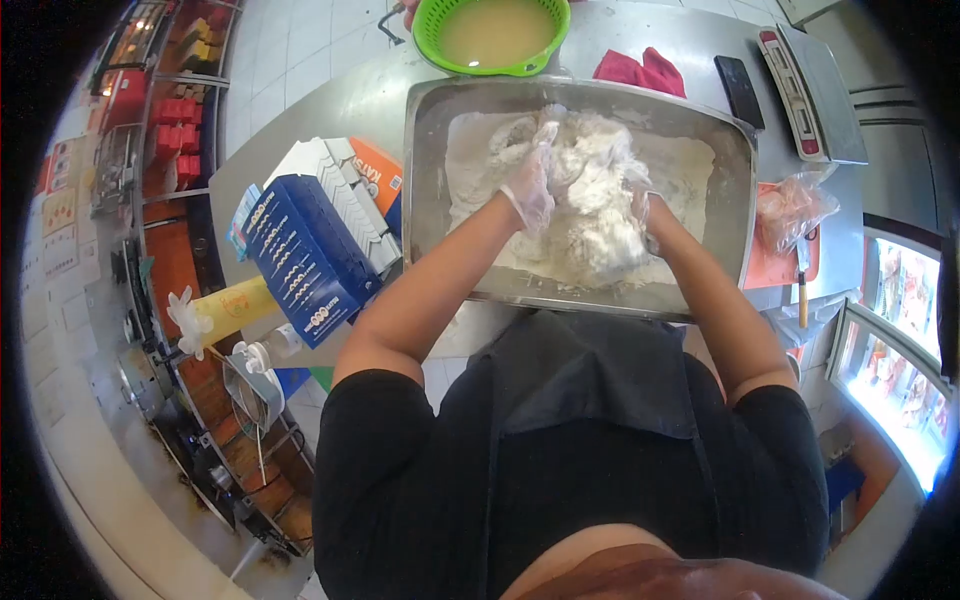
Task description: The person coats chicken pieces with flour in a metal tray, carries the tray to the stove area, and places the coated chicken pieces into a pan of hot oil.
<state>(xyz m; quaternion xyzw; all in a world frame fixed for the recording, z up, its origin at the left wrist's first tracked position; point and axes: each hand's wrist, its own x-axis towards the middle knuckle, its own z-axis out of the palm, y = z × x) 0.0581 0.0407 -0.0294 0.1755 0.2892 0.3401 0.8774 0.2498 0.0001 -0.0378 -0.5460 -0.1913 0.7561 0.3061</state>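
A deep metal tray (425, 160) holds white flour (690, 165). In its middle lies a heap of flour-coated pieces (600, 190), too thickly covered and blurred to identify. My left hand (535, 180), in a clear plastic glove, reaches into the tray at the heap's left side, its floury fingers stretched away from me. My right hand (643, 205), also gloved, presses in at the heap's right side. Its fingers are hidden in the floury mass.
Beyond the tray stands a green colander (430, 30) with cloudy liquid in it. A red cloth (640, 72), black phone (738, 90) and scale (810, 100) sit right of it. Boxes (310, 250) stand left; a bagged item (795, 210) and knife (802, 290) lie right.
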